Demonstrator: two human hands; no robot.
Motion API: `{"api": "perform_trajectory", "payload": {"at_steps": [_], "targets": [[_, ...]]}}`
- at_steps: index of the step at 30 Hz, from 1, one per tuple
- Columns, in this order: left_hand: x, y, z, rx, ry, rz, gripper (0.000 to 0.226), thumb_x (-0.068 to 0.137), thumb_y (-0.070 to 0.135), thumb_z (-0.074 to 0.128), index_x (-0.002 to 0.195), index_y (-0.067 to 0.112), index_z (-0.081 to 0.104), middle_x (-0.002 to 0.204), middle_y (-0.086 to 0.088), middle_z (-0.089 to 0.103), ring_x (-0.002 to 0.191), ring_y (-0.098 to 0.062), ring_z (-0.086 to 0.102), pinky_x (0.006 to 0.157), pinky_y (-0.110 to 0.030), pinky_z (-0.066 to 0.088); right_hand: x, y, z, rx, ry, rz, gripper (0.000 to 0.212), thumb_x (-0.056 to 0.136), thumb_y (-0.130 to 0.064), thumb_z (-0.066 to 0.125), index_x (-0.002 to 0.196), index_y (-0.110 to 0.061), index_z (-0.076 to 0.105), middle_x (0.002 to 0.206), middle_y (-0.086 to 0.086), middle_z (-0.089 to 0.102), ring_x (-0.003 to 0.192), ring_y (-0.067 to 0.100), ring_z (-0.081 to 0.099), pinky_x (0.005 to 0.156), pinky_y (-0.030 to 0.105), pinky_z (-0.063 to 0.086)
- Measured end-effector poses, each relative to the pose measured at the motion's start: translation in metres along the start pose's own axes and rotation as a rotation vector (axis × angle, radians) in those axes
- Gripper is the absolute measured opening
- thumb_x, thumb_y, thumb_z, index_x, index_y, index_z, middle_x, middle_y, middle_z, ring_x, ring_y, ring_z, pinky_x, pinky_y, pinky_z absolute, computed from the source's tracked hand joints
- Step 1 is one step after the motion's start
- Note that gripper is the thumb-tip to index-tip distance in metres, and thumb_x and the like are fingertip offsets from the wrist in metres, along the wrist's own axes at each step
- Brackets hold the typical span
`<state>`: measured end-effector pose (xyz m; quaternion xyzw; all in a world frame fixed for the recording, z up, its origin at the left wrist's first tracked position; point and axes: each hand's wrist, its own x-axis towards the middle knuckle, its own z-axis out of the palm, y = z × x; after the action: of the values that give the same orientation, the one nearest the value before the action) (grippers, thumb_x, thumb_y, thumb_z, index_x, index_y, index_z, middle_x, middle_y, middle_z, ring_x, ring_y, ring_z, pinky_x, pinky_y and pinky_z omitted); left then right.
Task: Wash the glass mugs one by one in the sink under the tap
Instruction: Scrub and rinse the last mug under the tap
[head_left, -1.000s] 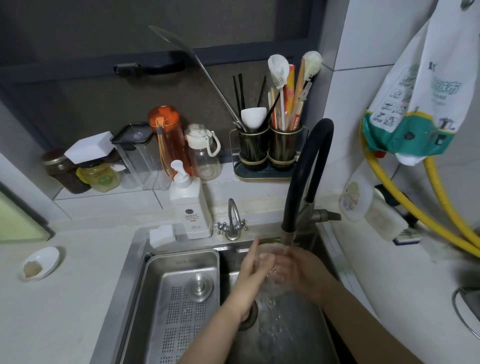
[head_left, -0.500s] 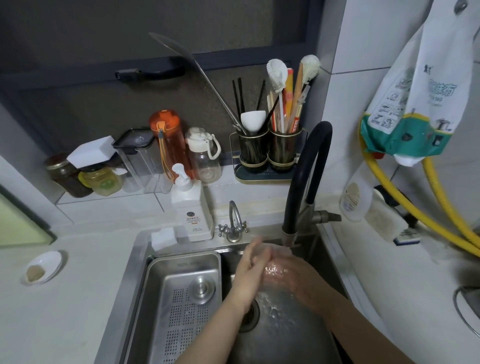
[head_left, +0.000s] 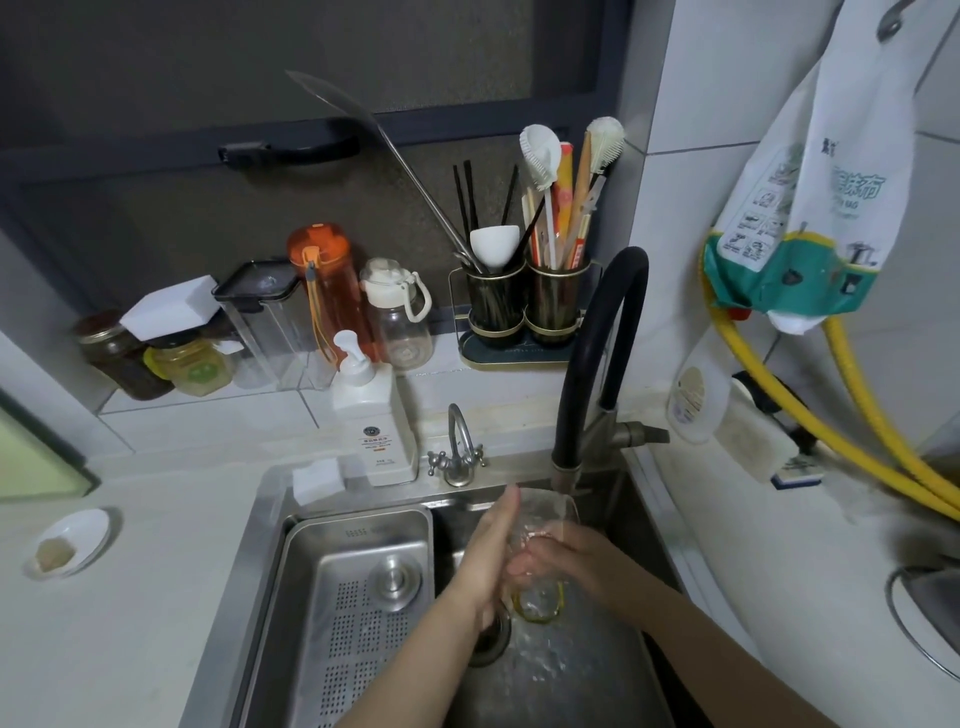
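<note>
Both hands, left (head_left: 485, 558) and right (head_left: 563, 558), grasp glass mug (head_left: 543, 551) under tap (head_left: 597, 332); steel sink (head_left: 363, 597), white counter (head_left: 130, 597).

Both hands, left hand (head_left: 488, 561) and right hand (head_left: 566, 558), clasp a glass mug (head_left: 543, 551) beneath the black tap (head_left: 597, 338).

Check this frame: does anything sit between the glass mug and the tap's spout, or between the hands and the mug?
Nothing visible does. The glass mug sits directly below the black tap over the sink. The left hand presses its side, and the right hand wraps it from the other.
</note>
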<state>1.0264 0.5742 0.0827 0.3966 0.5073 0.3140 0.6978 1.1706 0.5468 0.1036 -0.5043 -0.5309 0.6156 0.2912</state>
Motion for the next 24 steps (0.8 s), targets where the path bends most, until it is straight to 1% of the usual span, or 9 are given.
{"api": "perform_trajectory", "payload": {"at_steps": [3, 6, 8, 10, 12, 16, 19, 22, 24], "targets": [[-0.01, -0.001, 0.005, 0.282, 0.07, 0.272, 0.033, 0.097, 0.039, 0.048, 0.126, 0.05, 0.04, 0.146, 0.011, 0.04, 0.131, -0.005, 0.044, 0.103, -0.021, 0.04, 0.007, -0.002, -0.003, -0.023, 0.144, -0.035, 0.026, 0.098, -0.023, 0.047, 0.102, -0.006, 0.066, 0.1, 0.013, 0.071, 0.098, 0.026, 0.067, 0.091, 0.043, 0.052], [-0.026, -0.01, -0.006, 0.706, 0.013, 0.489, 0.048, 0.099, 0.025, 0.042, 0.129, 0.059, 0.027, 0.151, 0.027, 0.006, 0.145, -0.003, -0.002, 0.117, -0.024, 0.004, 0.014, 0.001, -0.006, 0.093, 0.192, 0.026, 0.034, 0.098, -0.027, 0.045, 0.103, -0.001, 0.066, 0.105, 0.02, 0.068, 0.099, 0.032, 0.066, 0.094, 0.047, 0.048], [-0.032, -0.016, -0.014, 0.972, -0.053, 0.5, 0.058, 0.092, 0.041, 0.048, 0.14, 0.054, 0.018, 0.154, 0.024, -0.004, 0.143, 0.0, -0.013, 0.117, -0.026, -0.002, 0.017, -0.003, -0.006, 0.169, 0.215, 0.103, 0.038, 0.098, -0.028, 0.045, 0.103, 0.003, 0.065, 0.107, 0.023, 0.067, 0.093, 0.028, 0.067, 0.085, 0.042, 0.051], [-0.034, -0.019, -0.014, 1.072, -0.029, 0.552, 0.071, 0.077, 0.072, 0.047, 0.14, 0.05, 0.021, 0.155, 0.02, -0.001, 0.144, -0.001, -0.007, 0.118, -0.022, 0.003, 0.02, -0.005, -0.006, 0.22, 0.204, 0.156, 0.038, 0.099, -0.025, 0.044, 0.104, 0.005, 0.066, 0.105, 0.021, 0.069, 0.083, 0.02, 0.069, 0.074, 0.032, 0.055], [-0.034, -0.019, -0.01, 0.949, 0.096, 0.649, 0.06, 0.076, 0.071, 0.046, 0.131, 0.051, 0.037, 0.152, 0.018, 0.017, 0.143, -0.001, 0.014, 0.115, -0.014, 0.01, 0.018, -0.01, -0.001, 0.278, 0.15, 0.149, 0.033, 0.099, -0.019, 0.044, 0.104, 0.004, 0.067, 0.098, 0.016, 0.071, 0.078, 0.016, 0.07, 0.064, 0.026, 0.056], [-0.032, -0.008, -0.012, 0.54, 0.161, 0.636, 0.019, 0.086, 0.03, 0.065, 0.099, 0.044, 0.065, 0.119, 0.018, 0.064, 0.12, 0.007, 0.049, 0.102, -0.015, 0.037, 0.013, -0.019, 0.005, 0.08, 0.04, 0.092, 0.025, 0.1, -0.022, 0.041, 0.098, -0.012, 0.064, 0.094, 0.007, 0.068, 0.082, 0.012, 0.067, 0.075, 0.023, 0.054], [-0.031, -0.001, -0.021, 0.298, 0.128, 0.502, 0.014, 0.088, 0.019, 0.065, 0.087, 0.032, 0.068, 0.086, 0.01, 0.069, 0.085, -0.003, 0.063, 0.08, -0.024, 0.048, 0.004, -0.025, 0.006, -0.22, -0.132, 0.155, 0.055, 0.097, -0.055, 0.025, 0.118, -0.018, 0.06, 0.107, 0.002, 0.068, 0.095, 0.011, 0.066, 0.088, 0.023, 0.053], [-0.031, -0.002, -0.015, 0.15, 0.099, 0.363, 0.009, 0.089, 0.019, 0.063, 0.082, 0.023, 0.067, 0.082, 0.002, 0.066, 0.082, -0.013, 0.062, 0.08, -0.034, 0.052, 0.015, -0.02, 0.004, -0.382, -0.093, 0.153, 0.089, 0.072, -0.088, 0.019, 0.109, -0.022, 0.066, 0.117, 0.006, 0.066, 0.111, 0.017, 0.06, 0.106, 0.043, 0.04], [-0.028, -0.004, -0.012, 0.03, 0.115, 0.292, 0.009, 0.09, 0.018, 0.062, 0.082, 0.018, 0.066, 0.081, -0.002, 0.066, 0.085, -0.019, 0.063, 0.082, -0.038, 0.053, 0.025, -0.015, 0.002, -0.304, -0.062, 0.204, 0.088, 0.068, -0.093, 0.021, 0.106, -0.029, 0.067, 0.12, 0.002, 0.065, 0.115, 0.014, 0.058, 0.108, 0.043, 0.036]]}}
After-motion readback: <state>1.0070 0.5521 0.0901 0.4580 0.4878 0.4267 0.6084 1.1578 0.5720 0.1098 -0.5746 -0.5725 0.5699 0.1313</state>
